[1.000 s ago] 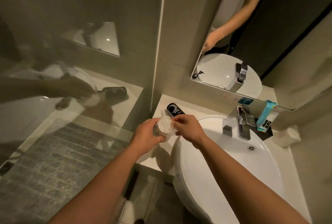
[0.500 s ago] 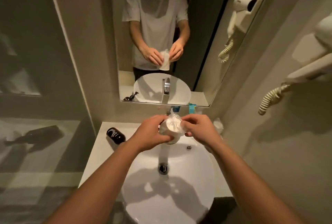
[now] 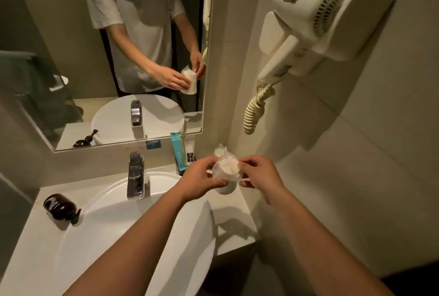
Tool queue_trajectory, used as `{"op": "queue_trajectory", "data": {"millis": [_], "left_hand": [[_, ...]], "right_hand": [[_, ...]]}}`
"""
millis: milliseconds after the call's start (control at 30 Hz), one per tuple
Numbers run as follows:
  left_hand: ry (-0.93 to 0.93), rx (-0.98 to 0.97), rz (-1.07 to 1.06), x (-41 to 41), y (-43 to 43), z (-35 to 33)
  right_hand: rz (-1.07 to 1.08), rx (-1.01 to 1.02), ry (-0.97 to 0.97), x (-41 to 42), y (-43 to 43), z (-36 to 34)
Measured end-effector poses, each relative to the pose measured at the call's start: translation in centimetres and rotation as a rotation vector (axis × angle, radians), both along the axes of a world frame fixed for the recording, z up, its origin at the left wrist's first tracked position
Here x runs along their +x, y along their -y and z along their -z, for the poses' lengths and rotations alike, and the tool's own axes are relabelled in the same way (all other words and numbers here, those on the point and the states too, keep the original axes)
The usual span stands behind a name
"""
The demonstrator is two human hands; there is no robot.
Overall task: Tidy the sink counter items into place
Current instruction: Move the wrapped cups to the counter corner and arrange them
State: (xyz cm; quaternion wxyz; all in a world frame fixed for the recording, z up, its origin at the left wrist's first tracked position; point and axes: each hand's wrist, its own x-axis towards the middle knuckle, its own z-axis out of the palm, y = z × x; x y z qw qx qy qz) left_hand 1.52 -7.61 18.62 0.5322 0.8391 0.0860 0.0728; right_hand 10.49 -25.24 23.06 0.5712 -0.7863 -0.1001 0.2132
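Observation:
A white cup wrapped in clear plastic (image 3: 225, 169) is held over the counter's right end, beyond the basin's rim. My left hand (image 3: 199, 179) grips its side. My right hand (image 3: 259, 172) pinches the plastic wrap at its other side. The wrap's loose end sticks up above the cup. The mirror shows the same cup between both hands. A dark brown pump bottle (image 3: 60, 209) lies on its side on the counter's left end.
A white round basin (image 3: 114, 224) with a chrome tap (image 3: 135, 177) fills the counter. A teal packet (image 3: 178, 152) and a small dark-labelled item (image 3: 190, 153) lean against the wall under the mirror. A wall hair dryer (image 3: 320, 22) with a coiled cord hangs at the right.
Both hands carried the wrapped cup from the counter's left end, across the basin, to its right end. My view swung rightward with them. The brown bottle stayed put.

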Motion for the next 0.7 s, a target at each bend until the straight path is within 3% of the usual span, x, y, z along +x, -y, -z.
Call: {"op": "queue_trajectory", "data": {"millis": [167, 367, 700], "left_hand": [[-0.072, -0.124, 0.025, 2.5, -0.3, 3.6], [-0.112, -0.35, -0.001, 4.5, -1.8, 6.8], [-0.165, -0.39, -0.033, 9.0, -4.3, 11.5]], "right_hand": [[0.129, 0.011, -0.081, 1.9, -1.0, 4.1], [0.166, -0.115, -0.094, 4.7, -4.1, 8.3], [0.271, -0.167, -0.112, 8.0, -7.7, 13.7]]}}
